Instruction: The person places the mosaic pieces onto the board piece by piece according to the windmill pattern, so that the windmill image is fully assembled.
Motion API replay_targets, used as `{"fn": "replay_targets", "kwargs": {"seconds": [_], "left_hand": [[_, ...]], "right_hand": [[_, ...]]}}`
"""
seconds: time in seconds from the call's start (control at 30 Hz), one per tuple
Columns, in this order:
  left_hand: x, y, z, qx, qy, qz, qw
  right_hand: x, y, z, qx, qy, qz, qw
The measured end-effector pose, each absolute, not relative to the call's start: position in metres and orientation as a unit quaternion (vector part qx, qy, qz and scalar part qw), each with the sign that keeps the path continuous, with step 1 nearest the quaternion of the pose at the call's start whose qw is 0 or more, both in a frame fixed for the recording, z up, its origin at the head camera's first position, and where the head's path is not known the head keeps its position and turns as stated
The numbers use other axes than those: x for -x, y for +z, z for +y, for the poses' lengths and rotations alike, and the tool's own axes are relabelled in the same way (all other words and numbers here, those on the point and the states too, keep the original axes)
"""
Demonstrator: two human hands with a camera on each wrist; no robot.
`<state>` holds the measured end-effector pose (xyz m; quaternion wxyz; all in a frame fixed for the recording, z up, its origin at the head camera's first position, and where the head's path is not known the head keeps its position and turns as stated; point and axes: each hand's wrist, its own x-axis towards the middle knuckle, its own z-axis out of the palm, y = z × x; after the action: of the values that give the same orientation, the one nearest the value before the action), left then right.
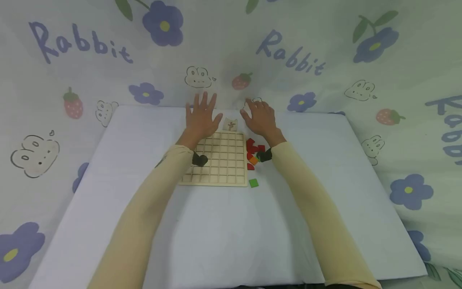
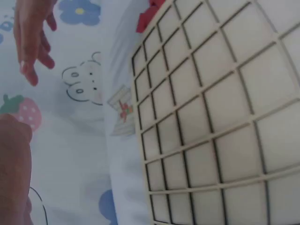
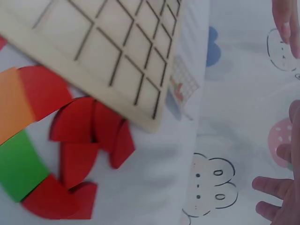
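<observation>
Both hands are raised over the far part of a white table, holding nothing. My left hand (image 1: 203,117), fingers spread, is above the top left of a pale wooden grid board (image 1: 227,158). My right hand (image 1: 260,118) hovers beyond the board's top right corner, its fingers slightly bent. Between the two hands lies a small card (image 1: 230,125) with a printed pattern, also seen beyond the board in the right wrist view. Red pieces (image 3: 77,119), an orange piece (image 3: 14,103) and a green piece (image 3: 22,165) lie in a loose pile along the board's right side.
A single green square (image 1: 254,183) lies near the board's lower right corner. The white tabletop (image 1: 220,233) stretches toward the person. Behind the table hangs a cloth (image 1: 223,48) printed with flowers, strawberries and rabbit faces.
</observation>
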<state>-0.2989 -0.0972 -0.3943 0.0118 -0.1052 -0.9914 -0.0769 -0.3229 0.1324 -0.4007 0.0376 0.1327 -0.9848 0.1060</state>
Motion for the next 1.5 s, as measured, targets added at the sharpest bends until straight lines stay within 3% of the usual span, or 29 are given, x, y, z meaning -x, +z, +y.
{"fn": "replay_targets", "kwargs": {"seconds": [0.37,0.8,1.5], "left_hand": [[0.25,-0.427,-0.123,0.145,-0.095,-0.984,-0.044],[0.185,-0.464,-0.155,0.162,-0.129,-0.967,-0.148],[0.164,-0.476,-0.151,0.142,-0.167,-0.969,-0.112]], "right_hand": [[0.294,-0.442,0.157,-0.175,0.095,-0.98,-0.017],[0.287,-0.474,0.164,-0.154,0.107,-0.982,-0.021],[0.286,-0.457,0.161,-0.079,0.243,-0.96,-0.113]]}}
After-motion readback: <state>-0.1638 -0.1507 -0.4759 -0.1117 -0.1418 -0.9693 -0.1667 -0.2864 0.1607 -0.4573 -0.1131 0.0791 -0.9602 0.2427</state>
